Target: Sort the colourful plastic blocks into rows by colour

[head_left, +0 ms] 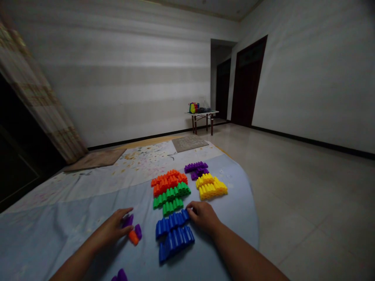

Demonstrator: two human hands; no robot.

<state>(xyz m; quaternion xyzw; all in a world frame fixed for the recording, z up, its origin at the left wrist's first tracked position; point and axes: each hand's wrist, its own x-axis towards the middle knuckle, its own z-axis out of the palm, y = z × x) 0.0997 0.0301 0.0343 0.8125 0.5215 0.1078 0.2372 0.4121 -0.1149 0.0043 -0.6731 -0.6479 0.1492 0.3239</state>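
Blue pieces [177,241]: plastic, ribbed, laid side by side in two rows, one beyond the other; located between the two hands on the cloth-covered worktop [58,222].
Other rows: green pieces [171,195] just beyond the blue; orange pieces [168,182] beyond the green; yellow pieces [213,189] to the right of the green; purple rows [196,167] beyond the yellow.
Loose lot: one purple piece [128,221] at the left hand; second purple piece [138,231] and single orange piece [133,237] just beside it; purple pair [120,275] cut off by the lower edge of view.
Step in hand: judged to be arranging by colour, the loose lot handled on the left, the blue rows tended on the right.
Next move: appears to call for a sure pinch on the purple piece without nudging its neighbours, and a light touch on the right to keep the blue row straight.
Left hand [119,223]: reaching forward from lower left, back upward.
Left fingers [126,211]: spread about the purple piece, thumb nearer the person; whether they grip it cannot be told.
Right hand [203,214]: low, forearm slanting in from lower right.
Right fingers [191,204]: bent, at the right end of the farther blue row; contact likely, grip cannot be told.
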